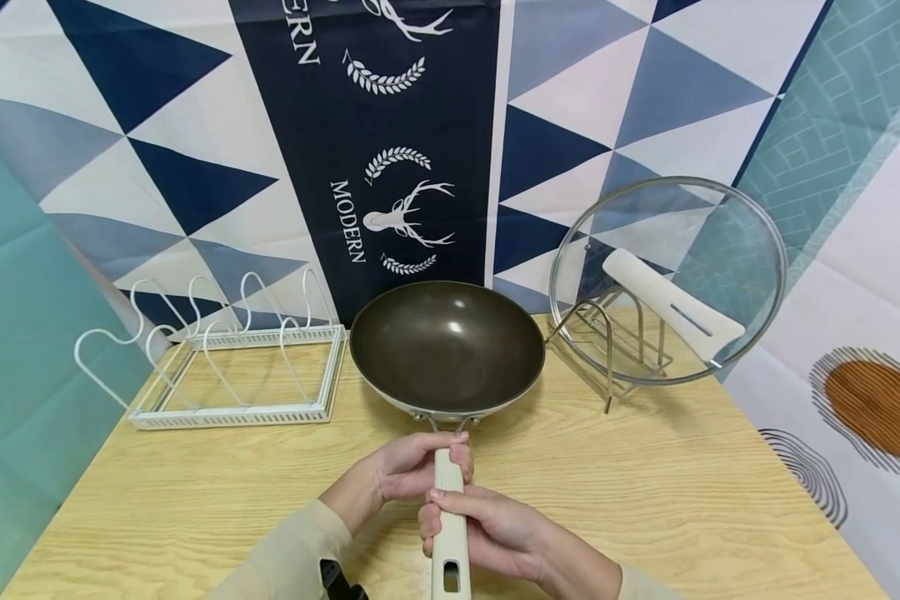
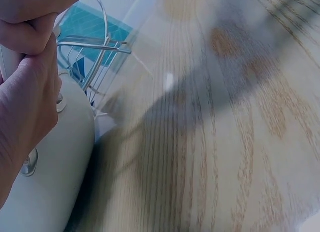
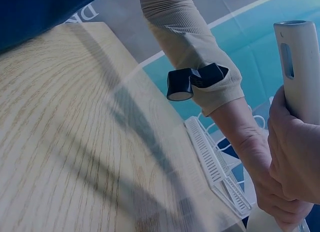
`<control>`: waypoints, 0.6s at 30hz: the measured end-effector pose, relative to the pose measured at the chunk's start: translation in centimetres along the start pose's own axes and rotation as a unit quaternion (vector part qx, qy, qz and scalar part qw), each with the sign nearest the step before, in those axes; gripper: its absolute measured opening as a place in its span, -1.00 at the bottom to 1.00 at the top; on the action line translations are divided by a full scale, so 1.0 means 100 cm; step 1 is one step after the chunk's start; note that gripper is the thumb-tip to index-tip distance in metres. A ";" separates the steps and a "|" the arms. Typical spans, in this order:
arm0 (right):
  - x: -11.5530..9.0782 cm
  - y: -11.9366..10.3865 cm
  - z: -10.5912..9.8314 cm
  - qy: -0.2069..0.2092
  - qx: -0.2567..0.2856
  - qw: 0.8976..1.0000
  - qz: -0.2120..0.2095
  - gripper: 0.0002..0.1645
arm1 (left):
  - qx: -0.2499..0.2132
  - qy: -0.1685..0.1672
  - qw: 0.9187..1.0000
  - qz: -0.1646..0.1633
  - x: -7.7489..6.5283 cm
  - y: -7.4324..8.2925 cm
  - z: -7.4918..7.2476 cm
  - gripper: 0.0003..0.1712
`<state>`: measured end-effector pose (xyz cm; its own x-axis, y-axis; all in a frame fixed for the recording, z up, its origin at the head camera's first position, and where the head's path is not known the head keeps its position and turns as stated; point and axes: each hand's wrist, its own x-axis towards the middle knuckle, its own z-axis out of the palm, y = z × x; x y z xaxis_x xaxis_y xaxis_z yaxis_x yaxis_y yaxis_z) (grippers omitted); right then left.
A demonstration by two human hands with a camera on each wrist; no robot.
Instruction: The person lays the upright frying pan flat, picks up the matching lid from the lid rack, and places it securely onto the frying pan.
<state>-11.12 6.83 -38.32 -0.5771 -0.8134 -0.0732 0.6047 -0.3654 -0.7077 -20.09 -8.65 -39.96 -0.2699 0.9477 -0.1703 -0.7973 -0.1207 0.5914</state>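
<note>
A wok point(image 1: 450, 346) with a dark brown inside and a pale outside is in the middle of the head view, its cream handle point(image 1: 451, 533) pointing toward me. My left hand point(image 1: 412, 467) grips the handle close to the metal bracket. Just behind it, nearer to me, my right hand point(image 1: 495, 529) holds the same handle, fingers wrapped round it. The slotted handle end point(image 3: 300, 67) sticks out past the right hand in the right wrist view. Pale outer wall point(image 2: 55, 172) of the wok shows beneath the left hand in the left wrist view.
A white wire rack point(image 1: 232, 408) stands on the wooden table point(image 1: 615, 500) to the left. At the right, a glass lid point(image 1: 720, 250) with a cream handle leans upright in a metal wire stand point(image 1: 609, 350), close to the wok's rim. A patterned cloth point(image 1: 420, 125) hangs behind.
</note>
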 end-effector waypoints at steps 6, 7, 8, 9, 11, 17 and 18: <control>0.004 -0.004 0.007 0.022 0.029 0.999 0.015 -0.86 | -0.022 -0.008 1.000 -0.018 -0.003 0.004 -0.002 -0.58; 0.006 -0.004 0.009 0.027 0.036 0.999 0.018 -0.82 | -0.026 -0.009 0.999 -0.021 -0.004 0.004 -0.003 -0.58; 0.007 -0.004 0.010 0.031 0.041 0.998 0.021 -0.79 | -0.029 -0.010 0.999 -0.024 -0.004 0.005 -0.003 -0.58; 0.008 -0.005 0.011 0.035 0.044 0.998 0.024 -0.76 | -0.029 -0.011 0.999 -0.026 -0.005 0.006 -0.003 -0.58; 0.009 -0.006 0.012 0.042 0.050 0.998 0.027 -0.73 | -0.029 -0.009 0.999 -0.029 -0.006 0.007 -0.003 -0.57; 0.012 -0.005 0.014 0.050 0.047 0.997 0.031 -0.84 | -0.009 0.017 0.999 -0.038 -0.009 0.011 0.000 -0.57; 0.013 -0.005 0.014 0.052 0.045 0.997 0.032 -0.87 | -0.008 0.025 0.999 -0.041 -0.009 0.011 0.001 -0.57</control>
<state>-11.42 5.34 -37.05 -0.5867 -0.7869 -0.1911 0.6863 -0.3580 -0.6331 -20.66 -9.60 -39.06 -0.2303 0.9384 -0.2576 -0.8260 -0.0485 0.5616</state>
